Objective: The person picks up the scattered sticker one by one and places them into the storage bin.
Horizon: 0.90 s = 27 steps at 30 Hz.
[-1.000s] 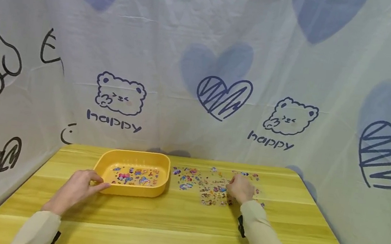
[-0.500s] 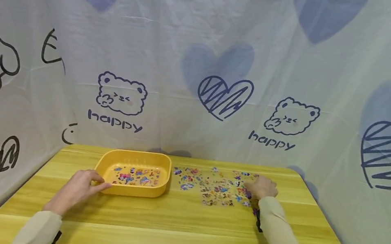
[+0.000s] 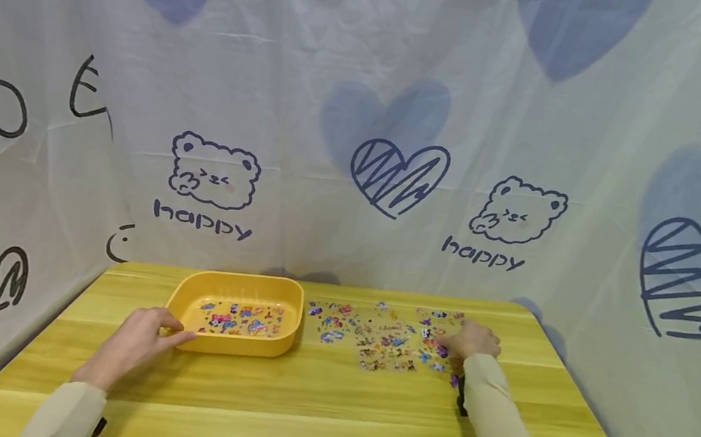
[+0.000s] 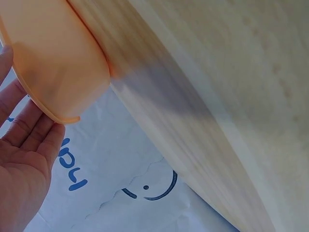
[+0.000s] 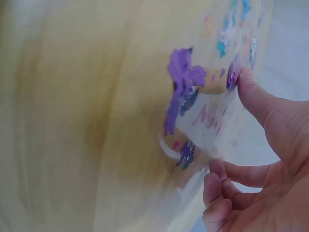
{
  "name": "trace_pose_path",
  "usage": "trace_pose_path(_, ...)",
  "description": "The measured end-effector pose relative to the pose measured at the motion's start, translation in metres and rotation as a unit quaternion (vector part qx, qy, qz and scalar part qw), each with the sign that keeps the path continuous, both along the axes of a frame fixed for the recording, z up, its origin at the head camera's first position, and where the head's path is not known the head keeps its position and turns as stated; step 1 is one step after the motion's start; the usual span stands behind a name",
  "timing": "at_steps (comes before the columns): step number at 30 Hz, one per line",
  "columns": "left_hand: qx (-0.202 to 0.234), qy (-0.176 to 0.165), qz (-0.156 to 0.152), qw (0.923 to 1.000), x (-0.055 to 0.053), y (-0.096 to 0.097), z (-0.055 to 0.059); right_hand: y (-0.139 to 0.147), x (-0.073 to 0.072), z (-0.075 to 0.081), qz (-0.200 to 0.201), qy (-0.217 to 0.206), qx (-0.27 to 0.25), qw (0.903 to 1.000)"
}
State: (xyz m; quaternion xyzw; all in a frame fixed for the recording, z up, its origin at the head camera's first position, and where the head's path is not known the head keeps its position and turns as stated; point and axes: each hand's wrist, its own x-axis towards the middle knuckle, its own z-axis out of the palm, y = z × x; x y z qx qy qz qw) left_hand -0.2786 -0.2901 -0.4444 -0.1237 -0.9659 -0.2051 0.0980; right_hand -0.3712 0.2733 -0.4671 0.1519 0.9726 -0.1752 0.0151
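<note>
My left hand [image 3: 131,341] holds the near left corner of a yellow plastic tray [image 3: 234,344], with thumb and fingers at its rim; the left wrist view shows the fingertips along the edge of the tray [image 4: 72,63]. Inside the tray lie colourful stickers [image 3: 222,320]. On the tabletop to its right, clear sheets of small cartoon stickers [image 3: 382,355] are spread side by side. At the right end of these, my right hand [image 3: 474,340] pinches the edge of a clear sticker sheet [image 5: 198,118] bearing purple figures, its edge slightly lifted in the right wrist view.
The yellow wood-grain table [image 3: 297,418] extends toward me in front of the tray and sheets. A white cloth [image 3: 313,95] printed with hearts and bears hangs behind the table and along both sides.
My right hand has moved right, from over the middle of the sticker sheets to the rightmost sheet's edge, uncovering more stickers. My left hand stays at the tray.
</note>
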Motion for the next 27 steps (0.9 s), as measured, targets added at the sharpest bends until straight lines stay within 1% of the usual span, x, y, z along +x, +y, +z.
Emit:
trace_pose_path(4,0.004,-0.009,0.001,1.0,0.0,0.0,0.0,0.006,0.0,0.002,0.0,-0.014,-0.041,0.9991)
trace_pose_path(8,0.007,-0.018,0.001,0.9998,0.001,-0.001,0.0,0.008,-0.001,0.0,-0.011,-0.012,-0.051,0.9986)
trace_pose_path(11,0.007,-0.023,0.001,0.9997,0.001,-0.001,0.0,0.01,-0.002,0.0,-0.019,0.013,-0.042,0.9988)
trace_pose_path(15,0.006,-0.024,0.003,0.9997,0.001,-0.001,-0.001,0.014,-0.002,0.001,-0.025,0.046,-0.051,0.9973)
trace_pose_path(17,0.005,-0.022,0.001,0.9997,0.001,-0.001,-0.002,0.018,-0.001,0.003,-0.02,0.059,-0.068,0.9957)
trace_pose_path(21,0.004,-0.016,-0.003,0.9999,-0.001,-0.001,-0.002,0.026,0.004,0.012,-0.001,0.058,-0.099,0.9934)
trace_pose_path(24,0.006,-0.015,0.001,0.9999,-0.001,-0.001,-0.002,0.03,0.005,0.019,0.012,0.051,-0.121,0.9913)
trace_pose_path(25,0.006,-0.015,0.002,0.9999,-0.001,-0.001,-0.002,0.032,0.005,0.021,0.016,0.049,-0.132,0.99)
trace_pose_path(27,0.008,-0.018,0.004,0.9998,-0.001,0.0,-0.002,0.035,0.004,0.023,0.02,0.041,-0.17,0.9843)
